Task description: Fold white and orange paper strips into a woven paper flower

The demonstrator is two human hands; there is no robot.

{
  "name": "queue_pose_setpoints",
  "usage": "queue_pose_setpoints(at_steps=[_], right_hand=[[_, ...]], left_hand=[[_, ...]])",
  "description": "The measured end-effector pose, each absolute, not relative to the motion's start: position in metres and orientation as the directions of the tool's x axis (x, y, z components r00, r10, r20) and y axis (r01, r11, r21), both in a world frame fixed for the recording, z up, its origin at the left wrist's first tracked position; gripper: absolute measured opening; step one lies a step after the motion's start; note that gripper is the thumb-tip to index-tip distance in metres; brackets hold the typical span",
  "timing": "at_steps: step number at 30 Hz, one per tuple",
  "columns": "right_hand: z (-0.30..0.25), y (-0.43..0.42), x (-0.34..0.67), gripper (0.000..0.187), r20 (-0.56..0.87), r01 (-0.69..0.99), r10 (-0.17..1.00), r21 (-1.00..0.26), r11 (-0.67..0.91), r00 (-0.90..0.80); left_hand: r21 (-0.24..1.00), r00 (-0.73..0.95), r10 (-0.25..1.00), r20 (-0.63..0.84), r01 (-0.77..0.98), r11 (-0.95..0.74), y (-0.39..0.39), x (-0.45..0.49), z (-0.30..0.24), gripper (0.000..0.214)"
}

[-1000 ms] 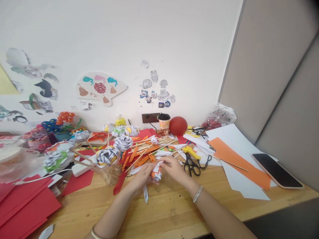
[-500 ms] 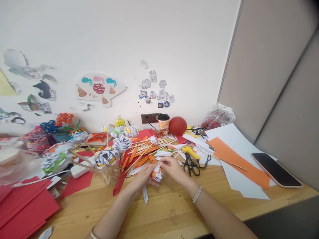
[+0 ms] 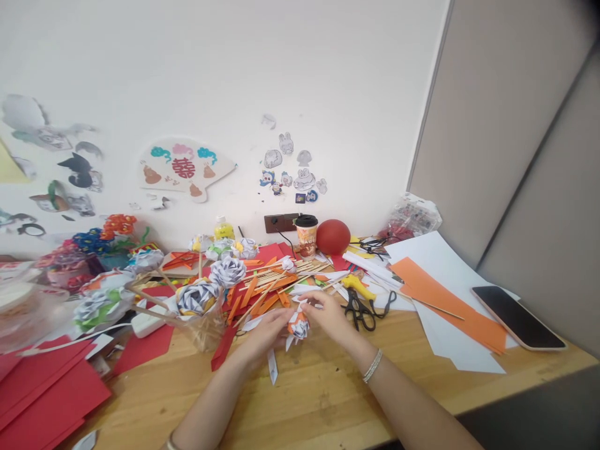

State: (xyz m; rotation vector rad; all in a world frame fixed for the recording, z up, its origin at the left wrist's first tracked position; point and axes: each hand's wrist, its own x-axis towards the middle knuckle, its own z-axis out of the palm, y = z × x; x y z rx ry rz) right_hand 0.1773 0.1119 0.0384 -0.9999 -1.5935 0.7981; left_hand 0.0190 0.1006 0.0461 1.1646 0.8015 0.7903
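Observation:
Between my two hands is an orange and white paper flower, held just above the wooden table. My left hand is closed on its left side. On its upper right, the thumb and fingers of my right hand pinch the paper. A white paper strip lies on the table below my left hand. Folded orange strips and thin wooden sticks are piled just beyond my hands. Parts of the flower are hidden by my fingers.
Black scissors and a yellow glue gun lie right of my hands. A plastic cup of paper flowers stands left. Behind are a paper coffee cup and red balloon. A phone rests at right, red sheets at left.
The paper flower has turned slightly in my hands, so more of its orange and white petals face me. Both hands stay nearly in place; the view has shifted a little.

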Motion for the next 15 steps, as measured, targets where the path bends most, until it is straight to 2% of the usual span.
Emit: queue_pose_setpoints(at_steps=[5,9,15], right_hand=[[0.038,0.111,0.177,0.016,0.424,0.206,0.9,-0.876,0.435,-0.097],[0.037,0.111,0.176,0.016,0.417,0.197,0.902,-0.88,0.432,-0.113],[0.032,0.112,0.173,0.016,0.354,0.093,0.916,-0.922,0.375,-0.187]], left_hand=[[0.95,0.543,0.834,-0.094,-0.202,0.239,0.102,0.02,0.043,0.026],[0.959,0.545,0.829,-0.122,-0.151,0.24,0.104,0.018,0.043,0.025],[0.998,0.485,0.874,0.027,-0.058,0.001,0.116,0.011,0.04,0.028]])
